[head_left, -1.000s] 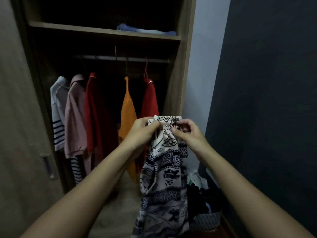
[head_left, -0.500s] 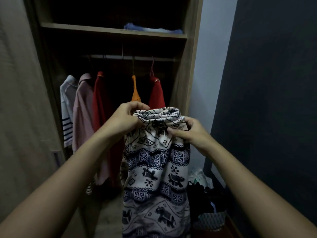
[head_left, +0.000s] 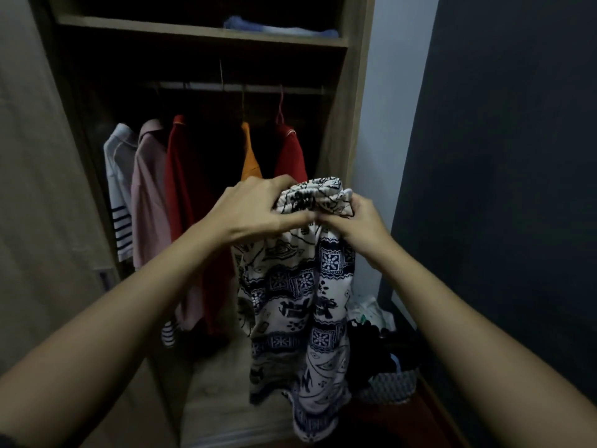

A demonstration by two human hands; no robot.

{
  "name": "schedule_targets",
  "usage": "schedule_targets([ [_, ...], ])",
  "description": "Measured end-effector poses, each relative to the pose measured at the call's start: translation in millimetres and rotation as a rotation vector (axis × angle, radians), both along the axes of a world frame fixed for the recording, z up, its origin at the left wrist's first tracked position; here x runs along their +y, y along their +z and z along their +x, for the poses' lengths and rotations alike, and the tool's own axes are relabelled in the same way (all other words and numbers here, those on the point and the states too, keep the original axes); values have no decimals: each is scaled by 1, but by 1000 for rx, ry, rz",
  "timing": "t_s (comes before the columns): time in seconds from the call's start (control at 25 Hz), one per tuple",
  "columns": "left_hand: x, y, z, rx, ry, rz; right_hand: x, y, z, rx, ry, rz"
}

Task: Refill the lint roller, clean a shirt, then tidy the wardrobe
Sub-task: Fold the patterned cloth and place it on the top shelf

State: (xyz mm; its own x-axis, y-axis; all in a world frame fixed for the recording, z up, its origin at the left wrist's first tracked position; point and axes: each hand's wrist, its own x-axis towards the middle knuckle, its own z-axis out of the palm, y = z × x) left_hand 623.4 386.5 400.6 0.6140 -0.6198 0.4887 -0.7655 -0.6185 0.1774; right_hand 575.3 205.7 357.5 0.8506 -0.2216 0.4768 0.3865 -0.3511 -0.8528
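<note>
A person's two bare hands hold up a patterned garment (head_left: 300, 305) in front of an open wardrobe (head_left: 355, 124). The garment hangs straight down, its long axis vertical, with the gathered, elastic-looking band at the top and the loose end pointing toward the floor. It is soft, thin cloth, white with dark blue and black bands of squares, flowers and animal shapes, and it falls in limp folds. The left hand (head_left: 255, 210) is closed over the left side of the bunched band, fingers curled around the cloth. The right hand (head_left: 357, 218) pinches the right side of the band, fingers folded tight on it; the two hands nearly touch in the middle. Behind, shirts hang from a metal rail (head_left: 232, 87): a white one with dark stripes (head_left: 119, 189), a pink one (head_left: 148, 195), a dark red one (head_left: 181, 195), an orange one (head_left: 250, 160) and another red one (head_left: 290, 156). Folded blue cloth (head_left: 277, 27) lies on the wooden shelf (head_left: 193, 30) above. A woven basket (head_left: 387, 388) of dark clothes sits on the floor at lower right.
</note>
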Motion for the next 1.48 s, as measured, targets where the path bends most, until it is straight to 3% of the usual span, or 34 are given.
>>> schedule_targets([
  [0.12, -9, 4, 8, -127, 47, -18, -6, -15, 0, 16, 16, -37],
  [0.24, 0, 24, 21, -30, -37, -280, -18, -75, 7, 243, 78, -304],
  [0.32, 20, 41, 35, -18, -14, -336, -27, -127, 1, 457, 117, -305],
  [0.4, 48, 50, 54, -9, 37, -357, -40, -158, -7, 524, 155, -229],
  [0.52, 98, 41, 89, 153, 75, -397, -64, -148, -9, 470, 24, -249],
  [0.68, 144, -3, 121, 381, 151, -279, -87, -114, 1, 429, -72, -311],
  [0.88, 157, -46, 119, 769, 119, -593, -93, -69, 3, 406, -38, -347],
  [1.04, 169, -52, 114, 1107, 53, -784, -93, -48, -2, 426, 10, -207],
  [1.16, 164, -71, 119, 1261, 40, -909, -88, -53, -1, 617, 27, -107],
  [1.32, 128, -99, 127, 1315, 246, -720, -81, -67, 19, 807, -45, -11],
  [1.4, 94, -104, 116, 1289, 231, -682, -64, -64, 29, 843, -61, 132],
  [1.48, 56, -107, 93, 1182, 116, -765, -42, -59, 41, 835, -28, 226],
])
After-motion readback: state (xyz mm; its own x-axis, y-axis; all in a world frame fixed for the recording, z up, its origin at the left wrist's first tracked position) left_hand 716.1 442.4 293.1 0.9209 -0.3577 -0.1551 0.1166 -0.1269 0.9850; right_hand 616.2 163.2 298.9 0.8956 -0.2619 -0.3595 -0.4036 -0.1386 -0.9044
